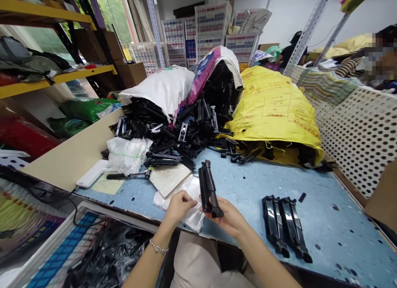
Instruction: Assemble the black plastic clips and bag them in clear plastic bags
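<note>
- Right hand point(228, 217) is low over the table's point(248, 189) near edge, palm up — fingers curled round the base of a black part point(208, 189), which stands tilted away from the body.
- Left hand point(179, 206) is just beside it, wrist bent, fingertips pinching a clear bag point(192, 205) lying on the table.
- Two more parts point(285, 230) lie side by side, off to the right.
- Yellow sack point(273, 106) behind — red print on it, too small to read.

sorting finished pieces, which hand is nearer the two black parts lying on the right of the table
Right. The right hand, holding a black part, is just left of the pair; the left hand is farther left, on a clear bag.
</note>
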A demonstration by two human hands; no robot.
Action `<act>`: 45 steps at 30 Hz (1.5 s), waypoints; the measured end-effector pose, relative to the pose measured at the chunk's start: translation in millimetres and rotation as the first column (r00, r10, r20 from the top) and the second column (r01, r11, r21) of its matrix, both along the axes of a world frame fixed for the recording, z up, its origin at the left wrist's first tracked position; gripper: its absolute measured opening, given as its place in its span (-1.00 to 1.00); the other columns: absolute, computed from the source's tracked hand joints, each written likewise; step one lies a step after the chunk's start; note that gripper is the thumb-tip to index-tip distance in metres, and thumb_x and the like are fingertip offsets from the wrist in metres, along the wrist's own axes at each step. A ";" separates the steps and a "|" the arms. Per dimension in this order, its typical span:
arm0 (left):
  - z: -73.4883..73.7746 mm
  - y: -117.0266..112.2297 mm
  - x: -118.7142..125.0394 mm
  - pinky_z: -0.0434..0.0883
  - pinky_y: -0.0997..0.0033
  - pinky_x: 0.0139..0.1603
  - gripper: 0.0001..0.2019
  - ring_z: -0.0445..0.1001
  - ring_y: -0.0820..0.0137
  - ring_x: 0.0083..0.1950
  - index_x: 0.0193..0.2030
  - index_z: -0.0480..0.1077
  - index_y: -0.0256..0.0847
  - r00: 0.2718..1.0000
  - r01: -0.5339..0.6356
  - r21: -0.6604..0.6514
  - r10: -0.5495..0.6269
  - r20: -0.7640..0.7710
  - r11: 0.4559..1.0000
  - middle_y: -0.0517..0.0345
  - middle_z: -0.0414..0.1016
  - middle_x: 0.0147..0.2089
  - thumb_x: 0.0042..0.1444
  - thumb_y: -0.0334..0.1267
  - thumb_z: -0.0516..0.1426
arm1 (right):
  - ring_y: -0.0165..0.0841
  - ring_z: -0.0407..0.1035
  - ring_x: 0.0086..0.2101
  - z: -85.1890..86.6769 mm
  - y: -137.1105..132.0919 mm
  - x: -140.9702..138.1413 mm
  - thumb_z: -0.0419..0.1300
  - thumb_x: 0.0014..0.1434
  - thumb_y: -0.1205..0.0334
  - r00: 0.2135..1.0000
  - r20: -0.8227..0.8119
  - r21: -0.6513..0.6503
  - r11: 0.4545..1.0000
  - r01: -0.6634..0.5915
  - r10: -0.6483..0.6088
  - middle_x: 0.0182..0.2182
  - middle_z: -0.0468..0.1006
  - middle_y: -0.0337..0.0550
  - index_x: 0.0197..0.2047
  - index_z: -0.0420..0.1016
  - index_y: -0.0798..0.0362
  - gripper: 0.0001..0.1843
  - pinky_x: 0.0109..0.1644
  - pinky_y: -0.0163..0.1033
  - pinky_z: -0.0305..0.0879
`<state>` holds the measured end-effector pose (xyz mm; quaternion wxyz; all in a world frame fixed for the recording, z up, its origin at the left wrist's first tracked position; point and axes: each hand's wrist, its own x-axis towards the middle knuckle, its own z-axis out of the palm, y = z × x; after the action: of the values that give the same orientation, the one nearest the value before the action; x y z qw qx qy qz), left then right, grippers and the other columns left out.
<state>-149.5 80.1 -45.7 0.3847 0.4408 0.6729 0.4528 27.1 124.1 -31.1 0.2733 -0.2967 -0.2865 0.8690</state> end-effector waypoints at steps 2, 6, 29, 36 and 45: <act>-1.5 0.2 1.2 0.18 0.54 -0.49 -0.73 0.23 0.51 -0.53 -0.61 0.27 -0.22 1.000 -0.022 0.028 0.021 0.008 0.999 0.33 0.25 -0.60 -0.21 -0.15 0.27 | -0.42 0.43 -0.47 -6.4 0.1 -11.4 0.45 -0.10 0.10 1.000 0.026 0.004 1.000 0.007 -0.007 -0.42 0.58 -0.08 -0.32 0.56 0.22 -0.63 -0.35 -0.32 0.36; 1.4 -4.7 -8.5 0.29 0.50 -0.45 -0.79 0.30 0.48 -0.49 -0.49 0.33 -0.24 1.000 -0.019 0.076 0.017 0.023 0.997 0.26 0.33 -0.52 -0.05 -0.14 0.19 | -0.44 0.42 -0.48 -19.9 4.5 -11.2 0.44 -0.09 0.06 0.995 0.073 0.007 0.997 0.072 -0.072 -0.46 0.58 -0.13 -0.36 0.56 0.18 -0.65 -0.36 -0.34 0.37; 32.4 -57.0 16.9 0.17 0.11 0.35 -0.22 0.06 0.25 0.40 0.42 -0.13 -0.05 0.777 0.506 0.183 -0.354 -0.520 0.843 -0.03 0.01 0.41 0.07 -0.63 -0.11 | -0.60 0.39 -0.56 -33.5 -45.3 20.4 0.32 0.13 0.22 0.906 -0.416 -0.475 0.831 -0.290 0.078 -0.44 0.58 -0.11 -0.15 0.47 0.32 -0.68 -0.51 -0.64 0.32; 33.6 -61.8 8.0 0.15 0.12 0.37 -0.32 0.04 0.26 0.41 0.42 -0.15 -0.01 0.843 0.378 0.329 -0.175 -0.509 0.865 -0.01 0.03 0.40 0.20 -0.55 -0.10 | -0.68 0.28 -0.59 -16.9 -66.5 31.4 0.28 0.15 0.16 0.867 -0.495 -0.467 0.824 -0.320 0.057 -0.47 0.50 -0.25 -0.10 0.47 0.26 -0.65 -0.58 -0.73 0.19; 39.5 -79.9 50.7 0.29 0.22 0.29 -0.34 0.22 0.28 0.32 0.40 -0.04 -0.09 0.725 0.609 0.252 -0.398 -0.563 0.752 -0.06 0.19 0.33 0.16 -0.55 -0.06 | -0.45 0.31 -0.53 -9.8 -59.4 14.3 0.35 0.00 0.02 0.950 0.252 0.323 0.942 0.096 -0.183 -0.54 0.45 -0.26 -0.31 0.52 0.11 -0.68 -0.53 -0.41 0.27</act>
<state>-98.8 0.3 -6.2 0.2140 0.7794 0.4818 0.3386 41.4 64.7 -40.9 0.3344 -0.3897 -0.4316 0.7416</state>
